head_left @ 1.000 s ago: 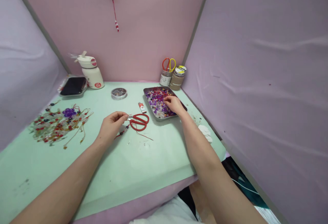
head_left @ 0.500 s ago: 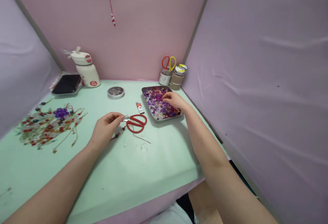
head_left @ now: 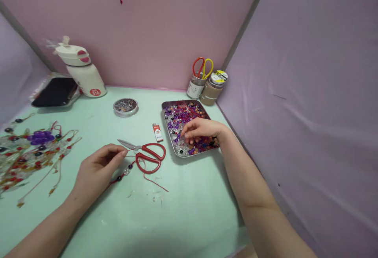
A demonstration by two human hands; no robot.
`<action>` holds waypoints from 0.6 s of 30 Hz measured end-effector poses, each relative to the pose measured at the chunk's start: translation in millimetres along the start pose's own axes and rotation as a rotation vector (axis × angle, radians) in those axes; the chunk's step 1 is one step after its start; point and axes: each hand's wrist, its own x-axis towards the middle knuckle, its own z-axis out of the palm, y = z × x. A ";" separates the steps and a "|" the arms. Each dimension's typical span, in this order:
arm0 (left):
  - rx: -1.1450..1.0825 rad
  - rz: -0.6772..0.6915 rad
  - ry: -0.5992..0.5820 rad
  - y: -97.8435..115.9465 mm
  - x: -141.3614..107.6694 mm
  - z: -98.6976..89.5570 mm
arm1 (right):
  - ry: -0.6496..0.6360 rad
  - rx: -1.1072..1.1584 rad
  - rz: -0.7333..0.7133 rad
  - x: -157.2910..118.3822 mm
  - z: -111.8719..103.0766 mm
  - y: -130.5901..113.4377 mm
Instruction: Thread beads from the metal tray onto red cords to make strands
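My left hand (head_left: 99, 169) is closed, thumb and forefinger pinching a thin red cord (head_left: 130, 156) close to the scissor blades. Below that hand, a string of dark and clear beads (head_left: 126, 171) on red cord trails over the table. Red-handled scissors (head_left: 150, 157) lie beside the fingertips, a loose cord end running out from under their handles. My right hand (head_left: 201, 129) reaches into a metal tray (head_left: 169, 142) of purple, clear, red and dark beads (head_left: 177, 118). Its fingers are bent downward and slightly apart at the beads; I see nothing held between them.
A lighter (head_left: 158, 133) lies left of the tray, with a round clear case (head_left: 125, 107) farther back. Beaded strands with a purple flower (head_left: 41, 137) spread at left. Behind stand a white bottle (head_left: 85, 77), a black tray (head_left: 55, 92), a scissors jar (head_left: 196, 86) and a lidded jar (head_left: 213, 89).
The view has shifted down and closer. My right hand has moved toward the near, clear-bead part of the tray. My left hand has drawn back from the scissors, still pinching the cord.
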 end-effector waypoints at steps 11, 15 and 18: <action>0.120 0.070 0.044 -12.2 10.4 -10.7 | 0.126 0.027 -0.034 -1.6 5.0 -7.1; 0.126 0.068 0.022 -15.1 10.5 -9.2 | 0.470 -0.389 -0.174 18.3 14.0 -5.2; 0.139 0.089 0.028 -18.7 10.5 -9.0 | 0.485 -0.634 -0.239 31.7 23.4 -3.6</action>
